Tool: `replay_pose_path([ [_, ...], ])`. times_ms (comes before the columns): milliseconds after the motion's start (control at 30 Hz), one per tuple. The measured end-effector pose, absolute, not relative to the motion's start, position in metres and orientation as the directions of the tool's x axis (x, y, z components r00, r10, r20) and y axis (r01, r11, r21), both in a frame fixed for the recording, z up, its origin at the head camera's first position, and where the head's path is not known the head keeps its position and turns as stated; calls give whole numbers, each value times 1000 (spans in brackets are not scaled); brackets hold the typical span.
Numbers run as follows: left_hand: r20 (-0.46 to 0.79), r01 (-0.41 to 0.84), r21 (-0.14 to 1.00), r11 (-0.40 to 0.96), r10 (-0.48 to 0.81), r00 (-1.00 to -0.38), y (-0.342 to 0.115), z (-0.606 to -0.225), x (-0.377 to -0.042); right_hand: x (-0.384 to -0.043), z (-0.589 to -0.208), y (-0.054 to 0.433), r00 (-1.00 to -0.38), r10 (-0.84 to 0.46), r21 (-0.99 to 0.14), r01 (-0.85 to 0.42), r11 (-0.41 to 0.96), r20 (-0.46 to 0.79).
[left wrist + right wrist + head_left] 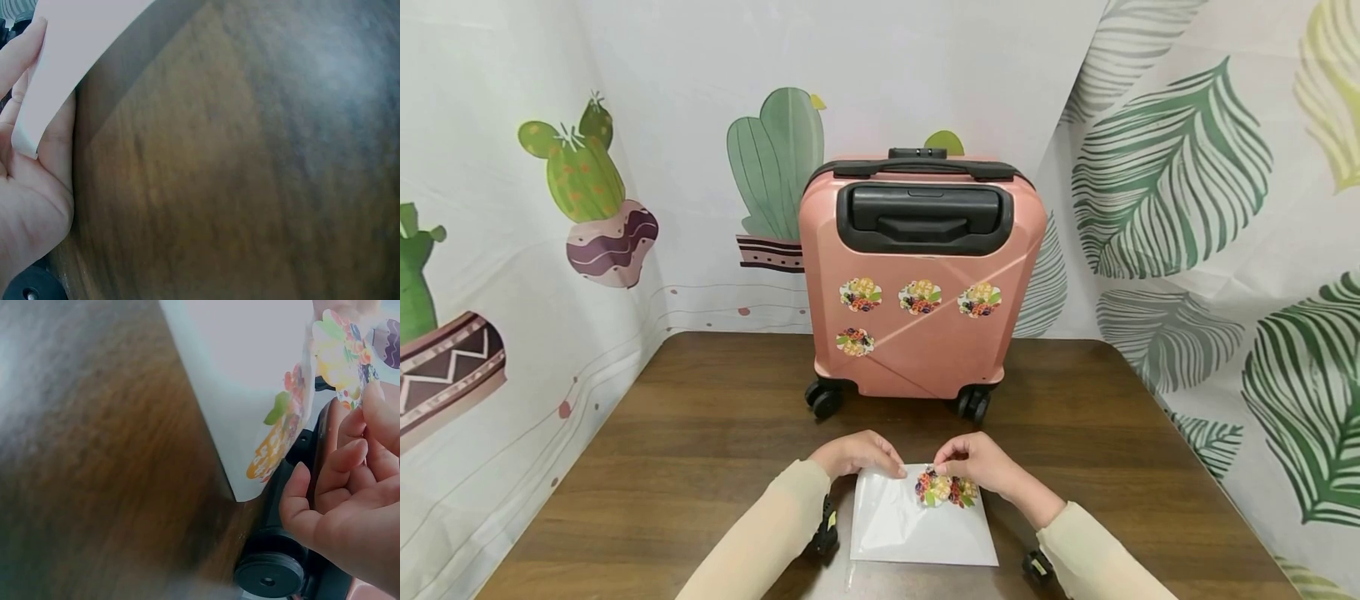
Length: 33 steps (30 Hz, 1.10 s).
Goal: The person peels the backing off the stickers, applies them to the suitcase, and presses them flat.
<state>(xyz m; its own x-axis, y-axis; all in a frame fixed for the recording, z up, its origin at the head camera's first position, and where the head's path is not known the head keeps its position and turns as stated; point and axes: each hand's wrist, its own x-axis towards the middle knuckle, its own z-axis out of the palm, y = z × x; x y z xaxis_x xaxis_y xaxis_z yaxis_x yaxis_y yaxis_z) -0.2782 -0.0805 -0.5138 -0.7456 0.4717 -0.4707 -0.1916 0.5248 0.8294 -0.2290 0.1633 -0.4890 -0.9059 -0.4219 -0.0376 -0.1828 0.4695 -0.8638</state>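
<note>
My left hand (861,454) holds a white sheet (917,537) at its far left corner, thumb on top and fingers beneath. In the left wrist view the sheet's edge curls down into the palm (31,206). My right hand (981,461) pinches the edge of a fruit-patterned sticker (337,353) between thumb and forefinger, its other fingers curled. That sticker stands off the sheet's surface in the right wrist view. Another fruit sticker (278,434) lies flat on the sheet near its edge.
A pink suitcase (925,358) with black wheels stands upright behind the hands on the brown wooden table (700,433). Several fruit stickers (920,297) are on its front, below the black handle recess (925,221). Patterned cloth (685,125) hangs behind and at the sides.
</note>
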Motion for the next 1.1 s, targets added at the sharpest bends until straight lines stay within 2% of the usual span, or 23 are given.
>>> replay_pose_path([
  [267, -461, -176, 833, 525, 481, -745, -81, -514, -278, -228, -481, 163, -939, -345, -889, -163, 429, 6],
  [533, -464, -185, 836, 516, 486, -741, -81, -516, -280, -232, -469, 160, -989, -145, -886, -82, 456, 17],
  [800, -460, -187, 843, 505, 494, -738, -82, -517, -280, -234, -461, 149, -999, -28, -924, -30, 382, 21],
  [1100, -470, -193, 836, 514, 488, -735, -82, -516, -280, -243, -450, 133, -995, 38, -952, -77, 297, 92],
])
